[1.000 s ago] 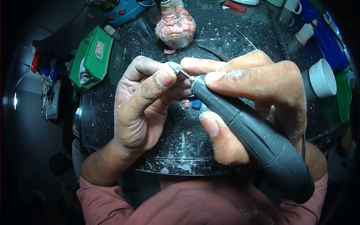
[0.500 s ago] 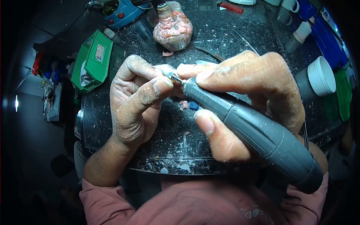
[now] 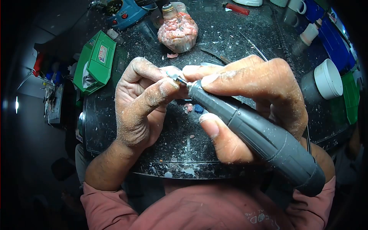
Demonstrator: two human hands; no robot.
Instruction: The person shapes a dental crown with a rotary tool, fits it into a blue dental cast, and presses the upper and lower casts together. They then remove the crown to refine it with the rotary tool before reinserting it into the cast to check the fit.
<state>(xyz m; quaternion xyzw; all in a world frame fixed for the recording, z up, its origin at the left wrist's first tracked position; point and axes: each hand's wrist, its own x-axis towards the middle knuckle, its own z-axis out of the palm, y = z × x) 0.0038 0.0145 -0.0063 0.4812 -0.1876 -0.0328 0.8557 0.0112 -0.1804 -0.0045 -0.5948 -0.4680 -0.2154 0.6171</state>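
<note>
Dust coats the fingers of my left hand [image 3: 143,99], which pinches a small whitish piece [image 3: 173,73] between thumb and fingertips; its exact kind is too small to make out. My right hand [image 3: 257,88] grips a dark grey rotary handpiece [image 3: 257,130] slanting from lower right to upper left. The metal bit [image 3: 181,80] at its nose meets the whitish piece. Fingertips of both hands come close together around the bit. Just below them, pink crumbs [image 3: 188,107] and a small blue bit [image 3: 198,109] lie on the black table [image 3: 184,149].
A lump covered in pink wax [image 3: 178,32] stands at the back. Green bins [image 3: 107,67] sit at left and right, with a white tub [image 3: 328,78] at right. Thin tools [image 3: 253,46], a red lighter [image 3: 237,9], a bottle [image 3: 311,32] and a blue device [image 3: 128,13] lie farther back.
Both hands stay joined at the whitish piece and have shifted very slightly to the right at the fingertips. The handpiece's rear end has moved a little up and left.
</note>
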